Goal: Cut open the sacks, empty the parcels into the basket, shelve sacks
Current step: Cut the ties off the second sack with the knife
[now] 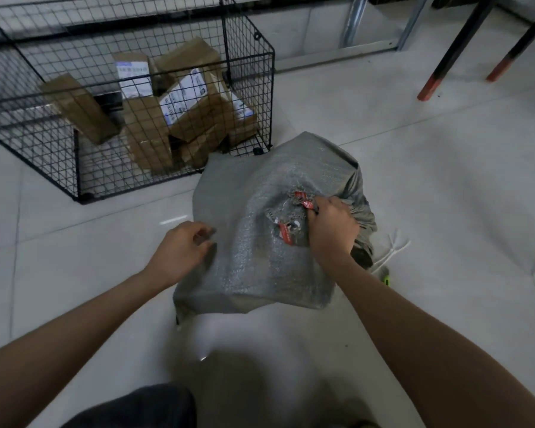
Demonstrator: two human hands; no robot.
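Setting: a pale tiled floor (430, 186), seen from above by the person working on it.
Sack: a grey woven sack (254, 257) lies on the floor in the middle, directly ahead of both hands, bulging as if full.
Sack neck: the mouth is bunched and tied on the sack's right side, with a red tag (303, 201) on the tie.
Right hand: the right hand (332, 225) has its fingers curled tight round the bunched neck, just beside the red tag.
Left hand: the left hand (183, 245) has loosely curled fingers with the tips at the sack's left edge. It is not clear whether they pinch the cloth.
Key relation: the sack's body spreads to the left and near side of the tied neck, so the closure sits under the right hand, the hand nearer the tie. The left hand is placed to steady the body.
Basket: a black wire basket (247, 88) stands far left, its near right corner just beside the sack. It holds brown parcels (179, 118).
Possible cutter: a small green item (386, 278) lies on the floor near right, beside the right forearm and mostly hidden. It may be the cutting tool.
Cord: a white cord (397, 247) lies just right of the sack.
Stage: judging by the tie, this sack is not yet cut open.
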